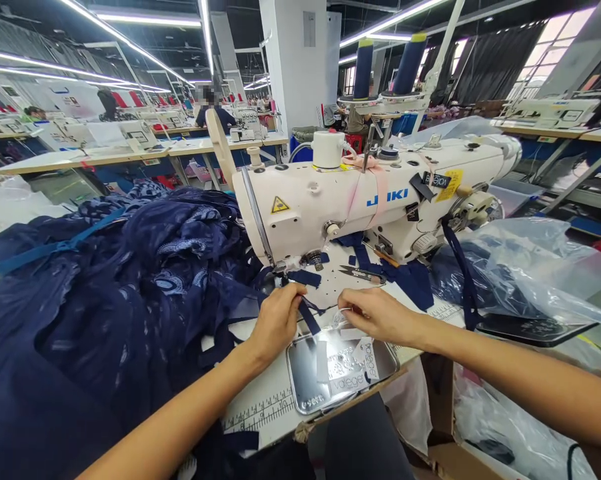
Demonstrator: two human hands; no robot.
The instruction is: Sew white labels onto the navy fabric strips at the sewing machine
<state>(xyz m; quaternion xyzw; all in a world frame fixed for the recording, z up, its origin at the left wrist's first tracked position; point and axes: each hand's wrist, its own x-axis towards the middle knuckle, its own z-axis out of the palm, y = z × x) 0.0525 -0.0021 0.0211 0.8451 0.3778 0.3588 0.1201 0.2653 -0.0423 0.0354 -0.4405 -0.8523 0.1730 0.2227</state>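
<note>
My left hand (279, 315) is closed in a pinch at a narrow navy fabric strip (310, 320), just in front of the sewing machine's needle area. The strip hangs down toward a shiny metal tray (300, 373). To the right, my right hand (375, 315) pinches a small whitish label (338, 318) above the tray's far edge; its fingers partly hide it. White printed labels (348, 383) and small clear bits lie in the tray. A white sewing machine (310, 207) stands directly behind both hands. Thread snips (363, 275) rest on its bed among navy scraps.
A large heap of navy patterned fabric (130, 293) covers the left side. Clear plastic bags (530, 267) and a dark flat tray (535, 330) lie at the right. A printed ruler (260, 413) runs along the table's front. Further back are thread cones (363, 70) and a person (215, 113).
</note>
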